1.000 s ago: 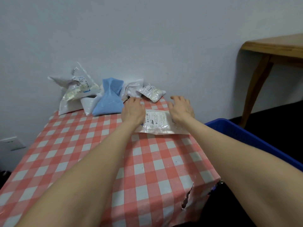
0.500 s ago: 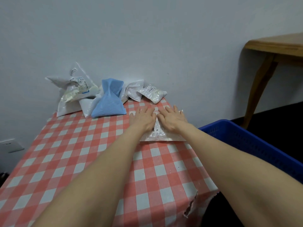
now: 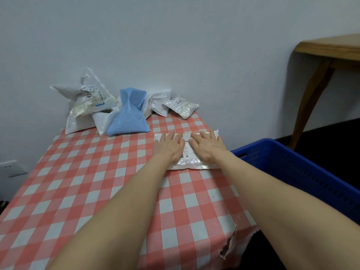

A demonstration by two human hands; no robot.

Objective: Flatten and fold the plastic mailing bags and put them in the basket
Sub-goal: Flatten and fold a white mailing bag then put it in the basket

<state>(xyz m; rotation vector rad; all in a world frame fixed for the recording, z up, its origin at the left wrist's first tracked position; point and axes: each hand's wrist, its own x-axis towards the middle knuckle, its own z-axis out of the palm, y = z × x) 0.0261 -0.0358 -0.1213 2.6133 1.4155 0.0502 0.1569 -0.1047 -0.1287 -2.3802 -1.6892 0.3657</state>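
A white bubble mailing bag (image 3: 190,162) with a printed label lies flat near the right edge of the checked table (image 3: 87,182). My left hand (image 3: 169,146) and my right hand (image 3: 207,146) press palms down on it side by side, fingers spread, thumbs nearly touching. A blue plastic basket (image 3: 292,162) stands beside the table on the right, lower than the tabletop. At the back against the wall lie more bags: a crumpled white one with labels (image 3: 87,102), a blue one (image 3: 128,117), a small white one (image 3: 160,102) and a bubble one (image 3: 182,106).
A wooden table (image 3: 329,49) with a slanted leg stands at the far right. The red-and-white tablecloth is torn at its front right corner (image 3: 229,244). A wall socket (image 3: 13,168) sits low on the left.
Both hands slid from the outer ends of the bag toward its middle and now lie side by side on it. The view shifted slightly.
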